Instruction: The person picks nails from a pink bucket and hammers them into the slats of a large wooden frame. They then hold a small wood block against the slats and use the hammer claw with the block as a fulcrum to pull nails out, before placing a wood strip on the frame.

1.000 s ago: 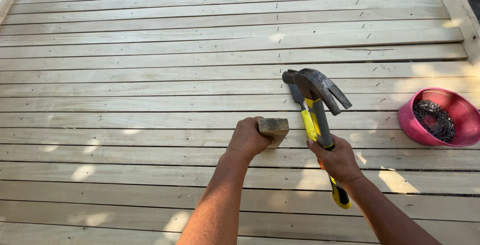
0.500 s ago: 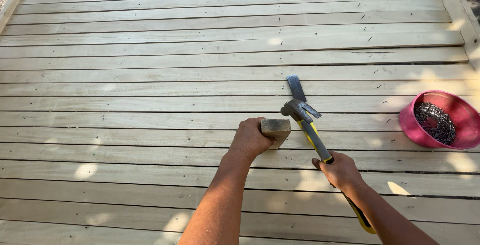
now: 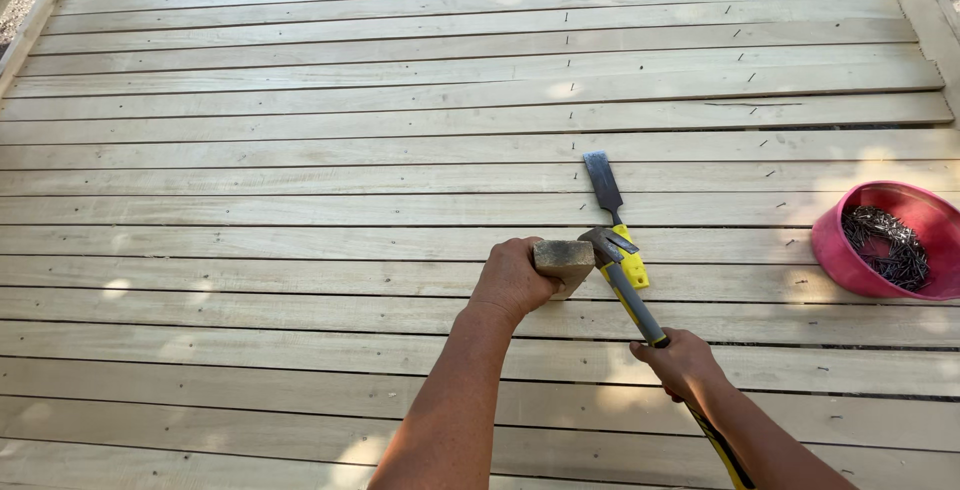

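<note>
Left fingers [image 3: 505,275] clamp weathered wood block [image 3: 563,260] — right fingers [image 3: 672,355] grip hammer [image 3: 625,285], head touching block.

Left hand [image 3: 512,278] is curled into a tight grip, knuckles up, forearm stretched straight out from below. Right hand [image 3: 678,361] sits lower and closer in, fingers wrapped shut, wrist cocked toward the left fingers.

There is only one view, from a camera on the person's head, looking steeply down and forward over the pale, sunlit wooden plank deck [image 3: 300,180]. Both forearms come in from the bottom edge, close to the lens; the planks run crosswise, receding towards the top.
</note>
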`<state>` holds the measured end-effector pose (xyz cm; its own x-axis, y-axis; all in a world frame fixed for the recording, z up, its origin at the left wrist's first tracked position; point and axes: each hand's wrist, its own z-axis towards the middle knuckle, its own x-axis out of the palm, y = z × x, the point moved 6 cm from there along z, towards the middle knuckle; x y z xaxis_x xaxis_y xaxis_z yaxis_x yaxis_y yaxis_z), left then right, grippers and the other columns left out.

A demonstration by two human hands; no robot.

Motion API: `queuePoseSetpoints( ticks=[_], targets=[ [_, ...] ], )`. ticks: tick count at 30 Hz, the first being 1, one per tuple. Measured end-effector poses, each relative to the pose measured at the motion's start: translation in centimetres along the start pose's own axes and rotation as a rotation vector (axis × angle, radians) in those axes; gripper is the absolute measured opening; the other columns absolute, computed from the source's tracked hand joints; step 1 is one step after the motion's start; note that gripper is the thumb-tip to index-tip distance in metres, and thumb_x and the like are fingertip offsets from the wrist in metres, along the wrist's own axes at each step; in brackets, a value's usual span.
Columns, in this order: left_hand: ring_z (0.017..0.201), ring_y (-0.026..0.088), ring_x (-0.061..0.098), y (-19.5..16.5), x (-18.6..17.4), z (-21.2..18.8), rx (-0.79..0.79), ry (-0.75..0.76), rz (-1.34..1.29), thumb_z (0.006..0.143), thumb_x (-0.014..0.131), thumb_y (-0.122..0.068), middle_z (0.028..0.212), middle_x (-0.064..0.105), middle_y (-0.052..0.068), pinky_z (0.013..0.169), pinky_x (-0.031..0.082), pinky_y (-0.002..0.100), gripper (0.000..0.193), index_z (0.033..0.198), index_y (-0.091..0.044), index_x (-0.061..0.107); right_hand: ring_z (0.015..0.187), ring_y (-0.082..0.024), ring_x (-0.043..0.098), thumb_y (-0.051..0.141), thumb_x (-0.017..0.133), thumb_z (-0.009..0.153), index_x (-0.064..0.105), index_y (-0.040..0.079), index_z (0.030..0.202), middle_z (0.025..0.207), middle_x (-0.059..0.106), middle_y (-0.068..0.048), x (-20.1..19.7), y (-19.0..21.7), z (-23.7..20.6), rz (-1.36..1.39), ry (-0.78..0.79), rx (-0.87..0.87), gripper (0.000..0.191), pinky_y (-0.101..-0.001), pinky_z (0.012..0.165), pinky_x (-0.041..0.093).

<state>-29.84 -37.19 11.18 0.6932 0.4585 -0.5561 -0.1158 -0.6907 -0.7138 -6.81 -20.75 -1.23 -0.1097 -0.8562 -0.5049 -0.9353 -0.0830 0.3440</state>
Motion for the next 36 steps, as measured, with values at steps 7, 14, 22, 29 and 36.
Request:
queuePoseSetpoints(
  ticks=[7, 14, 22, 29, 36],
  targets=[
    [0.09, 0.02, 0.075, -0.4, -0.3, 0.3, 0.024, 0.026, -0.012, 0.071, 0.087, -0.015, 0.097, 0.079, 0.005, 0.085, 0.062, 0.033, 0.03, 0.098, -0.012, 0.075, 0.052, -0.013, 0.059, 0.037, 0.079, 0.089, 0.069, 0.004, 0.105, 0.064, 0.066, -0.003, 0.5, 0.0, 0.2, 0.088, -0.136, -0.262, 0.037, -0.0318, 0.05, 0.051],
    [0.09, 0.019, 0.076, -0.3, -1.5, -0.3, -0.06, 0.064, -0.017, 0.07, 0.089, -0.015, 0.1, 0.079, 0.006, 0.084, 0.063, 0.034, 0.038, 0.106, -0.013, 0.075, 0.046, -0.02, 0.053, 0.039, 0.075, 0.091, 0.067, -0.002, 0.101, 0.059, 0.053, -0.009, 0.0, -1.8, -0.3, -0.007, -0.012, 0.043, 0.043, -0.0401, 0.044, 0.047],
    [0.091, 0.016, 0.076, -1.3, -5.6, 0.6, 0.033, 0.007, -0.013, 0.069, 0.092, -0.019, 0.097, 0.08, 0.002, 0.086, 0.063, 0.032, 0.039, 0.105, -0.016, 0.076, 0.049, -0.024, 0.054, 0.041, 0.074, 0.093, 0.065, 0.003, 0.097, 0.061, 0.056, -0.012, -6.9, 0.9, 0.8, -0.079, -0.199, 0.137, 0.039, -0.0413, 0.049, 0.049],
    [0.093, 0.013, 0.073, -1.8, -4.5, 1.4, 0.038, 0.019, -0.086, 0.069, 0.09, -0.017, 0.098, 0.079, -0.003, 0.091, 0.061, 0.028, 0.037, 0.103, -0.02, 0.076, 0.05, -0.024, 0.056, 0.042, 0.076, 0.091, 0.068, -0.006, 0.101, 0.061, 0.057, -0.013, -7.0, 0.0, 1.5, 0.063, -0.206, 0.169, 0.049, -0.0423, 0.048, 0.05],
    [0.092, 0.016, 0.074, -1.1, -4.2, 2.5, 0.049, 0.053, -0.022, 0.07, 0.091, -0.017, 0.098, 0.081, 0.0, 0.091, 0.062, 0.031, 0.033, 0.099, -0.016, 0.077, 0.049, -0.024, 0.056, 0.038, 0.075, 0.088, 0.069, 0.001, 0.101, 0.06, 0.054, -0.012, -3.3, -2.1, 0.8, 0.129, -0.131, 0.112, 0.039, -0.0426, 0.045, 0.049]
  ],
)
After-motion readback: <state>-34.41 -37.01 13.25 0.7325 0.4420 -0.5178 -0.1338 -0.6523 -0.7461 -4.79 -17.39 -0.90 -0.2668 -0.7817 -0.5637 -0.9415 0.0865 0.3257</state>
